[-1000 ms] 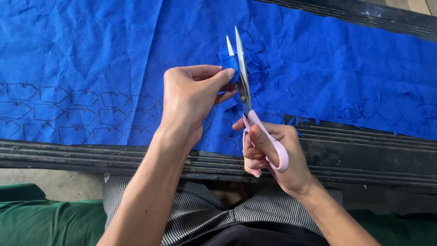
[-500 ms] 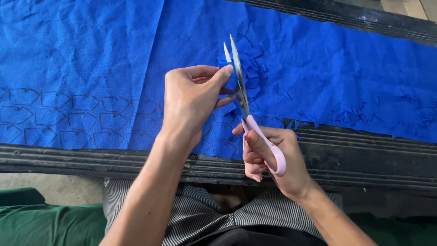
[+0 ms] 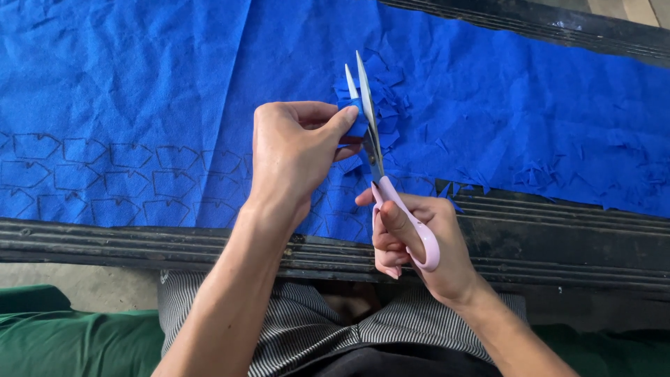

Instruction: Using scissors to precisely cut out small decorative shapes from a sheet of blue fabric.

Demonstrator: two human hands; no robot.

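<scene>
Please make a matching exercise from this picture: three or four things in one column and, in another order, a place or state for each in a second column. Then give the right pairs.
Things:
1. left hand
2. right hand
3. scissors
4. scraps

Places or states:
A. blades open, pointing away from the person
B. heaped on the blue cloth beyond the blades
C. pinches a small blue piece beside the blades
D. fingers through the pink handles

Pairs: 1-C, 2-D, 3-A, 4-B
</scene>
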